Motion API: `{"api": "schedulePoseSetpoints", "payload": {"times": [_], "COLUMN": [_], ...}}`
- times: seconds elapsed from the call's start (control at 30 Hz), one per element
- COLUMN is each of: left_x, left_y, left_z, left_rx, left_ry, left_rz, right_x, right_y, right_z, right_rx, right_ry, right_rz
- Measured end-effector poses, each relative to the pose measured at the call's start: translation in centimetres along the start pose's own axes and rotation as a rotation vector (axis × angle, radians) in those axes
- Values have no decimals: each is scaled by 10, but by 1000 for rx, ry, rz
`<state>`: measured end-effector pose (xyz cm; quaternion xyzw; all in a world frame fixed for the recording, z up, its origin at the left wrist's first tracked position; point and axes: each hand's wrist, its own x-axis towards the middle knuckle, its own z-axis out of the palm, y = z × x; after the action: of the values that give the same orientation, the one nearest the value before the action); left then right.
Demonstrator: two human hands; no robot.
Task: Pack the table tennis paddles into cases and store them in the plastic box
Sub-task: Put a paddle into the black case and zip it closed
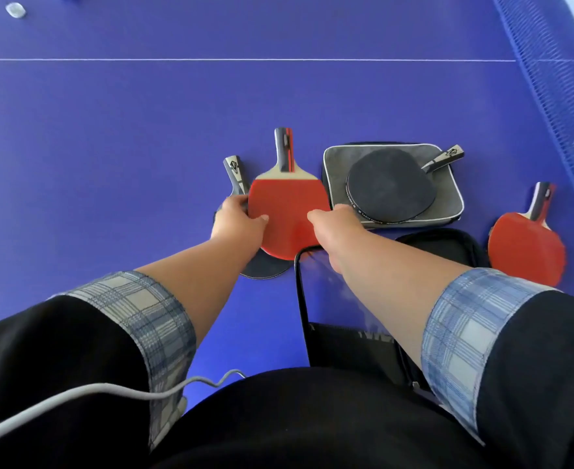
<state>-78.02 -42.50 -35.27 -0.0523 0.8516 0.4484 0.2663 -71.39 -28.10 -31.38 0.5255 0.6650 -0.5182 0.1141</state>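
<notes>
I have both hands on the red paddle (pixel 287 214), left hand (pixel 236 221) and right hand (pixel 336 225) pinching opposite blade edges; handle points away, open case (pixel 441 248) lies just right.

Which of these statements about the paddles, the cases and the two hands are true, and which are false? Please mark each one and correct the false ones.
1. Both hands touch the red paddle in the middle. True: the left hand is on its left edge and the right hand on its right edge.
2. The black paddle lies on the open grey case. True.
3. The grey case is zipped shut. False: it lies open with its grey lining showing.
4. Only one red paddle is in view. False: a second red paddle lies at the far right.
5. Another paddle lies partly under the middle red paddle. True.
</notes>
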Motion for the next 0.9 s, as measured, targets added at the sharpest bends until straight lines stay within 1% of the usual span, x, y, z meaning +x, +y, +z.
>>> {"api": "schedulePoseSetpoints", "payload": {"times": [0.07,0.2,0.27,0.33,0.4,0.5,0.57,0.63,0.7,0.77,0.9], "left_x": [0,3,5,2,-4,-21,-35,-50,-66,-80,-104], "left_y": [8,37,50,60,66,71,72,73,74,76,86], "left_z": [-12,-38,-47,-50,-47,-29,-7,17,42,65,103], "left_rx": [-101,-219,-285,-301,-258,-149,-71,19,147,326,566], "left_ry": [60,111,110,83,31,-81,-190,-321,-454,-535,-604], "left_rz": [27,27,25,39,85,176,221,245,268,333,448], "right_x": [0,-4,-6,-9,-10,-13,-14,-13,-13,-14,-29], "right_y": [-2,-16,-19,-15,-6,15,32,52,79,113,182], "right_z": [2,1,-3,-10,-22,-53,-84,-120,-155,-185,-225], "right_rx": [24,141,180,200,225,297,399,535,613,485,76], "right_ry": [-27,-149,-184,-190,-166,-48,50,140,157,99,-70], "right_rz": [-92,-196,-216,-212,-192,-182,-189,-158,-142,-168,-193]}}
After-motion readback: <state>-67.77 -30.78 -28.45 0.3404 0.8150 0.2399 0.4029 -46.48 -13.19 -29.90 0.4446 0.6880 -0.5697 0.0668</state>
